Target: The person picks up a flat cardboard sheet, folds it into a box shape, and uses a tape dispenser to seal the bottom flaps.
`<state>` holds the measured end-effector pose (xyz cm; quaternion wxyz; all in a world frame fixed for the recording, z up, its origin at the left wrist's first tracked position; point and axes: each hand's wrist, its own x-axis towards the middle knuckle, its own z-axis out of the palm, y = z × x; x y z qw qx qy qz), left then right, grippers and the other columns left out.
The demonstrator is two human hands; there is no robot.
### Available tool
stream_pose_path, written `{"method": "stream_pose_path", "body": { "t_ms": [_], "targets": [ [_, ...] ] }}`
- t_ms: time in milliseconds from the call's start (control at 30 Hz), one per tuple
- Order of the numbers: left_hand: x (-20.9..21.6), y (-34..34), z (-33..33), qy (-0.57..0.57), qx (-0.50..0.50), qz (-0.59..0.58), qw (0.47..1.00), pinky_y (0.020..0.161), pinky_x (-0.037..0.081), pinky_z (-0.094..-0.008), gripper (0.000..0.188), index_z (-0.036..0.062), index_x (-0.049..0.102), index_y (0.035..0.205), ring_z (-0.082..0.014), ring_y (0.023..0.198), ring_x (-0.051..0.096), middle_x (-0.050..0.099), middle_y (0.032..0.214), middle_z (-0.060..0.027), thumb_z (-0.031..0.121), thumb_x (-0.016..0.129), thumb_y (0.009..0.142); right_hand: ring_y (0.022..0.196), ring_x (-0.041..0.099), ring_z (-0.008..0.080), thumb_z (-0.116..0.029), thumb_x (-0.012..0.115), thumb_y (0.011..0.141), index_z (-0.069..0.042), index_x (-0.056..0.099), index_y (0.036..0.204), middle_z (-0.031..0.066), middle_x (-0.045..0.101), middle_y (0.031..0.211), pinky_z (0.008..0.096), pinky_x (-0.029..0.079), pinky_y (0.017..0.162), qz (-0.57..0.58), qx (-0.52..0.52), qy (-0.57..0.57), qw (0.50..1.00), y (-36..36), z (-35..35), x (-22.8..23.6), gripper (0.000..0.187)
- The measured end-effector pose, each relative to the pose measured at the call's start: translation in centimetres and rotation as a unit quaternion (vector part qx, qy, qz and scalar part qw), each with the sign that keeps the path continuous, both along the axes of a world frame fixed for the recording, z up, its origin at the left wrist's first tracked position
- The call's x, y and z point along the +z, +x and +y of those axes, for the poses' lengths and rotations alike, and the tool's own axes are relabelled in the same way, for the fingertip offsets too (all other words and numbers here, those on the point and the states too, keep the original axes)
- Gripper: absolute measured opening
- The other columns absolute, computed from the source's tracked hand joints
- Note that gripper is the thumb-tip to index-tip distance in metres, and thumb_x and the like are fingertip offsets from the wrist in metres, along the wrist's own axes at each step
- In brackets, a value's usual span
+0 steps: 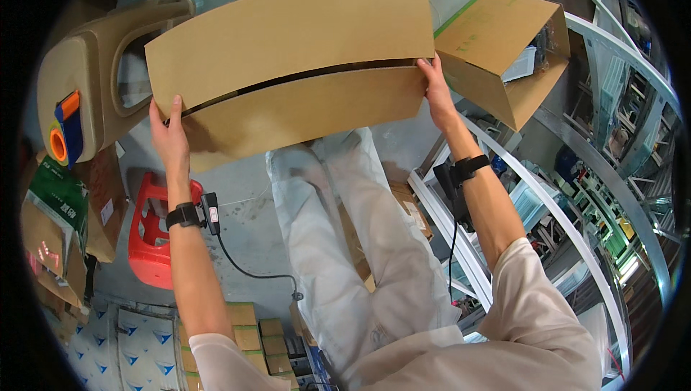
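Observation:
A large brown cardboard box [288, 60] fills the upper middle of the head view, held up in front of me above the floor. Its two top flaps nearly meet, with a dark slit running across between them. My left hand [170, 135] grips the box's left end, thumb on the upper face. My right hand [435, 85] grips the right end at the slit. Both wrists carry black straps with small devices; a cable hangs from each.
Another cardboard box [497, 53] lies open on its side at the upper right, next to white metal shelving [576, 197]. A tan plastic chair [86, 82] with a tape dispenser [63, 128] stands left. A red stool [151, 233] and small stacked cartons [248, 337] are below.

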<state>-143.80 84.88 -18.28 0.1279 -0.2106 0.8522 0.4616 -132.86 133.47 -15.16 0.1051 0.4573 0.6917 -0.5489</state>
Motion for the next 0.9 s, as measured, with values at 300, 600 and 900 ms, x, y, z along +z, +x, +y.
{"method": "stream_pose_path", "body": {
  "t_ms": [300, 600, 900],
  "targets": [
    [1.1, 9.5, -5.4, 0.042, 0.11, -0.008, 0.993, 0.118, 0.032, -0.0352, 0.064, -0.0065, 0.041, 0.153, -0.0249, 0.141, 0.047, 0.049, 0.155, -0.0182, 0.029, 0.064, 0.104, 0.134, 0.052, 0.0274, -0.032, 0.068, 0.092, -0.014, 0.026, 0.162, 0.0174, 0.052, 0.15, 0.038, 0.039, 0.112, 0.083, 0.096, -0.042, 0.991, -2.6, -4.0, -0.1, 0.083],
    [-0.2, 11.7, -6.0, 0.002, 0.12, -0.002, 0.993, 0.121, 0.026, -0.0368, 0.066, -0.0011, 0.026, 0.161, -0.0284, 0.148, 0.037, 0.034, 0.165, -0.0174, 0.026, 0.054, 0.107, 0.132, 0.058, 0.0332, -0.039, 0.075, 0.091, -0.017, 0.023, 0.161, 0.0195, 0.053, 0.149, 0.0432, 0.047, 0.108, 0.121, 0.249, 0.113, 0.954, -2.8, -7.0, -3.3, 0.09],
    [-1.6, 11.9, -5.2, -0.05, 0.111, 0.016, 0.992, 0.119, 0.029, -0.0396, 0.07, -0.0003, 0.024, 0.161, -0.032, 0.144, 0.04, 0.037, 0.16, -0.0201, 0.031, 0.054, 0.105, 0.135, 0.055, 0.0383, -0.046, 0.073, 0.093, -0.017, 0.021, 0.16, 0.0212, 0.051, 0.15, 0.0453, 0.046, 0.11, 0.101, 0.269, 0.125, 0.95, -2.5, -7.1, -3.9, 0.09]
  ]
}}
